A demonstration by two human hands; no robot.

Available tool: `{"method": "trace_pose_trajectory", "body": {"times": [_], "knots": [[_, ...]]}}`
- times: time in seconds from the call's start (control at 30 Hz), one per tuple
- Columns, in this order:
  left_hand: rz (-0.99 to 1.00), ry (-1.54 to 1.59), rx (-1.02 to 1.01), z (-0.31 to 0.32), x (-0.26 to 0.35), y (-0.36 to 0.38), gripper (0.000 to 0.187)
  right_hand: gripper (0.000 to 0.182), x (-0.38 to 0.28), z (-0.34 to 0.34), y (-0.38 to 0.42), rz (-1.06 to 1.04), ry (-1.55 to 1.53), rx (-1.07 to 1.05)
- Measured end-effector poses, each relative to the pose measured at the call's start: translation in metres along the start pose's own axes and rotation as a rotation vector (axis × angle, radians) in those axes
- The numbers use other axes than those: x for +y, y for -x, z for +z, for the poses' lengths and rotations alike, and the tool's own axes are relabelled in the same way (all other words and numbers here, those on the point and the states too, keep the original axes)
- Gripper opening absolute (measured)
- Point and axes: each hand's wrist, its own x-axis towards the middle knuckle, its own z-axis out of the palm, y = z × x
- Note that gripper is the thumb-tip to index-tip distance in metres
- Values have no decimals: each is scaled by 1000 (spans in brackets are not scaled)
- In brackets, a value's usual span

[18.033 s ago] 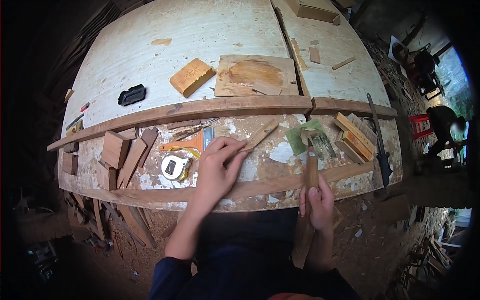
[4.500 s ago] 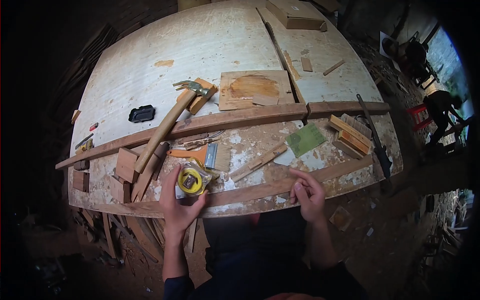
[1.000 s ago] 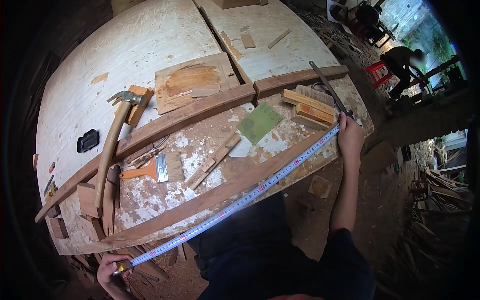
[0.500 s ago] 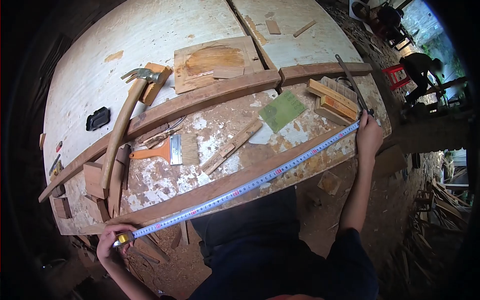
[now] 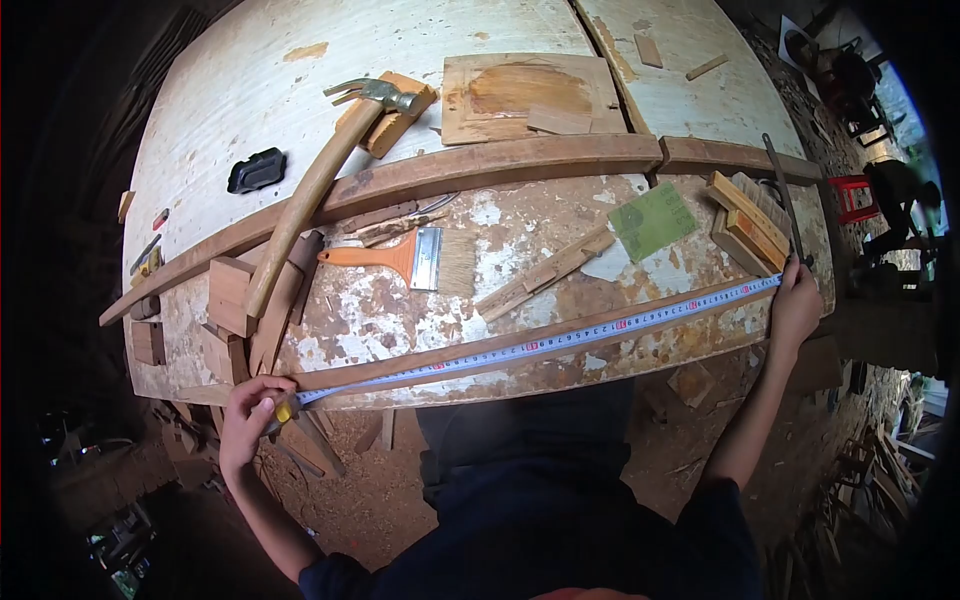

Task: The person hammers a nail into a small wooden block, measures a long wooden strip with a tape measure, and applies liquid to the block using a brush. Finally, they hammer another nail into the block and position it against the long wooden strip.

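Observation:
A long wooden strip point(image 5: 400, 360) lies along the near edge of the workbench. Stretched over it is the white blade of a tape measure point(image 5: 530, 348). My left hand point(image 5: 248, 420) is closed around the yellow tape case point(image 5: 282, 411) at the bench's left front corner. At the right end my right hand point(image 5: 800, 302) grips the blade's end, with its fingertips partly hidden. Close beyond that hand are a dark metal bar point(image 5: 780, 185) and a stack of wood-handled brushes or blocks point(image 5: 752, 228).
A claw hammer point(image 5: 318, 190) leans across a long curved wooden rail point(image 5: 480, 162). An orange-handled paintbrush point(image 5: 425, 260), green sandpaper point(image 5: 652, 222), a split wood piece point(image 5: 545, 275) and wood blocks point(image 5: 230, 295) lie on the bench. Another person point(image 5: 900, 205) is at far right.
The view has turned, so the bench appears further right and more level. My left hand with the tape case appears higher in view. Both hands keep hold of the tape measure.

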Motion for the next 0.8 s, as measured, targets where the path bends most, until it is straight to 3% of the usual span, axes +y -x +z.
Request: {"method": "trace_pose_trajectory", "body": {"times": [0.17,0.8], "knots": [[-20,-91,5,-22,5,1,48,48,-16,-2,12,-17,-18,-29],[-115,-48,17,-44,2,-5,39,50,-31,0,25,-66,7,-29]]}}
